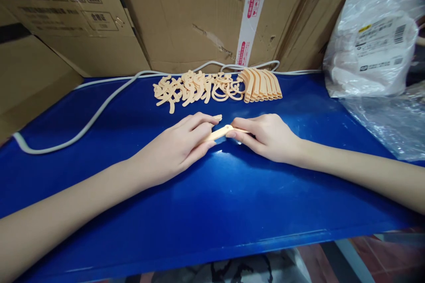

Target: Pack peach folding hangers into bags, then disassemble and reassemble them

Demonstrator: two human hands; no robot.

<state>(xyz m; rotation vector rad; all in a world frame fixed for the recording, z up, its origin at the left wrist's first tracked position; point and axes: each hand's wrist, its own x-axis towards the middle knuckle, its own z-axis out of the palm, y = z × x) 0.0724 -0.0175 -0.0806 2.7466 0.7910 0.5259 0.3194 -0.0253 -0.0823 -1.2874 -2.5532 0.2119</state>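
Note:
Above the middle of the blue tabletop (199, 212), both my hands hold a cream-coloured plastic strip (219, 133) with a small round hole near its visible end. My left hand (181, 146) is closed around its left part, and a second small cream piece (217, 118) sticks out by the index finger. My right hand (270, 137) pinches a thin cream piece (241, 130) that meets the strip at the hole; whether the two are joined I cannot tell. Behind the hands lie a heap of curved cream pieces (195, 86) and a neat row of curved hollow cream pieces (262, 84).
Cardboard boxes (195, 17) stand along the back. A white cable (109, 99) runs along the back and loops down the left side. On the right is a clear plastic bag (372, 40) with a printed label, beside crumpled plastic film (388, 119).

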